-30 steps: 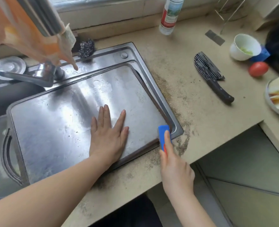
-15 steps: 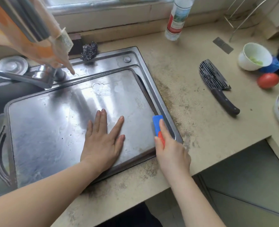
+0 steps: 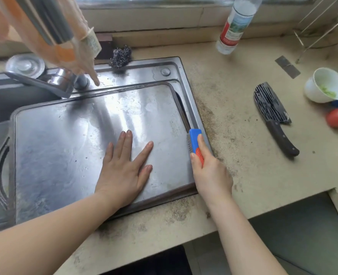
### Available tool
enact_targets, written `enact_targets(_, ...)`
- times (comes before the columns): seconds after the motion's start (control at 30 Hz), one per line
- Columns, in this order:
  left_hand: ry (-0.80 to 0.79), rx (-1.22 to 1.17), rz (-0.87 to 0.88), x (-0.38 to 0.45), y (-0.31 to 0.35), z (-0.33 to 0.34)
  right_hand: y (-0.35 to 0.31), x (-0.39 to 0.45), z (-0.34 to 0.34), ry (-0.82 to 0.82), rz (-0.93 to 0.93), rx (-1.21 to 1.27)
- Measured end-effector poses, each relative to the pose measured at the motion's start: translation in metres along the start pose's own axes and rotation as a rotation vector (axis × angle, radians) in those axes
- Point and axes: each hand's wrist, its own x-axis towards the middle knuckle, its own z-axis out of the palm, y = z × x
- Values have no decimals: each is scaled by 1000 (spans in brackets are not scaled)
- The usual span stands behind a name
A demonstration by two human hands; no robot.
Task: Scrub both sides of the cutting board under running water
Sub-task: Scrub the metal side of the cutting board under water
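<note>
Head view: cutting board [image 3: 68, 147], metal, lies flat across the sink [image 3: 186, 100], wet sheen on top. Left hand [image 3: 122, 171] flat on the board near its right end, fingers spread, gripping nothing. Right hand [image 3: 209, 175] clamped on a blue-red scrubber [image 3: 195, 143] at the board's right edge. Faucet [image 3: 43, 82] beyond the board's far edge. Cleaver [image 3: 273, 116] on the bench [image 3: 233, 135], well right of the board.

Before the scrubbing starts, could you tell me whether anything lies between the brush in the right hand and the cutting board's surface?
Nothing visible does. The brush sits at the cutting board right edge; only the left hand lies flat on it.
</note>
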Motion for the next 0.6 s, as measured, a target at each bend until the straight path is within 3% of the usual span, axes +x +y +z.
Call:
enact_targets(0.17,5,-5,-7,0,1,0,34,-85,1,-30,64,-3)
enact_targets(0.37,9,0,0,0,0,0,-3,6,1,15,-74,-135)
enact_targets(0.53,25,-14,-21,2,3,-3,20,-73,13,-16,-133,-104)
enact_targets(0.6,8,-16,-6,1,2,-1,34,-65,9,-24,-127,-71)
